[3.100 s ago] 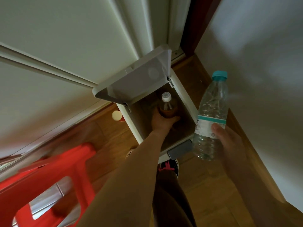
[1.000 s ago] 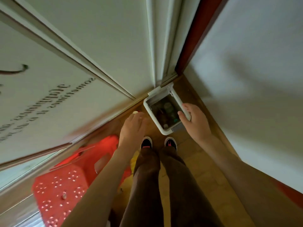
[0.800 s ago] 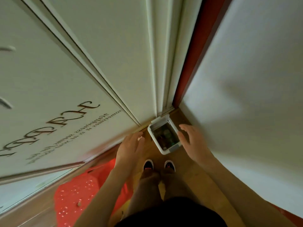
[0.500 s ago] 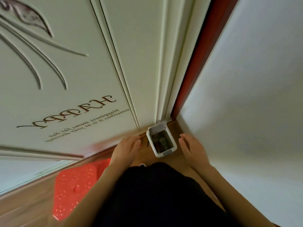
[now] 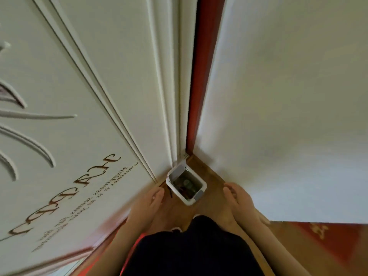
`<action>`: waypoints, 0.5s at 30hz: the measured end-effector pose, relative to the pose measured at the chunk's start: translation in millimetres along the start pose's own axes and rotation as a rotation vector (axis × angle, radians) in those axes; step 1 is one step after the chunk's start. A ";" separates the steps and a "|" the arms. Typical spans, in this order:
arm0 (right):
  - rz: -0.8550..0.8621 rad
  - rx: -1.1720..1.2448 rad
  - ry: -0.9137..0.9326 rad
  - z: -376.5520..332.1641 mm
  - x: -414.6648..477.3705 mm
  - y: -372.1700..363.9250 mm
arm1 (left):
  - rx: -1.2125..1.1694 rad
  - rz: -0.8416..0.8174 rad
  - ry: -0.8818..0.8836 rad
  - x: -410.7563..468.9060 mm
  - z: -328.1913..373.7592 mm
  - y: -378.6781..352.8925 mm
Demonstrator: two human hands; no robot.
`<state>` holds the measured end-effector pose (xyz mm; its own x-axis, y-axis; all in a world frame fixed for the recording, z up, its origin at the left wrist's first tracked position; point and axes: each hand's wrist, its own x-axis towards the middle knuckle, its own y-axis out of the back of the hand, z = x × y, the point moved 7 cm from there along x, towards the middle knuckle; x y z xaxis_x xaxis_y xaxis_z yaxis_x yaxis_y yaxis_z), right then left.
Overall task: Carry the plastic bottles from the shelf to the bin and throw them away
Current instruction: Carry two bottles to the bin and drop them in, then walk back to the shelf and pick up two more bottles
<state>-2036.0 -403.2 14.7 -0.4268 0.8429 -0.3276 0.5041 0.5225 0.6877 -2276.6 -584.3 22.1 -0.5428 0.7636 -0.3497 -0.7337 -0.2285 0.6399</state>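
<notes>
Both the left hand and right hand are being held empty, fingers loosely spread, flanking the open-lidded bin below.

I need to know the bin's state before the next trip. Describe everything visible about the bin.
The bin is a small white box that looks like plastic, with a grey tab on its near edge. Its lid is tipped up at the far side, so the top is open. It stands upright on the wooden floor in the corner between door and wall. Dark, blurred contents show inside, including something round and pale. Neither hand touches it.
</notes>
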 end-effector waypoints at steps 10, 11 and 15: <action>0.528 0.340 -0.306 37.3 -136.5 17.1 | 0.138 -0.315 -0.449 73.1 81.3 5.2; 0.575 0.350 -0.355 46.3 -156.4 16.2 | 0.144 -0.346 -0.477 72.9 91.0 -6.1; 0.735 0.404 -0.560 83.6 -240.2 7.0 | 0.131 -0.530 -0.582 46.1 127.6 -72.9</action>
<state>-1867.2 -591.3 44.1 0.4540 0.8583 -0.2392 0.7613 -0.2341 0.6047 -2196.1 -455.4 46.6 0.1922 0.9517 -0.2396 -0.7609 0.2987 0.5761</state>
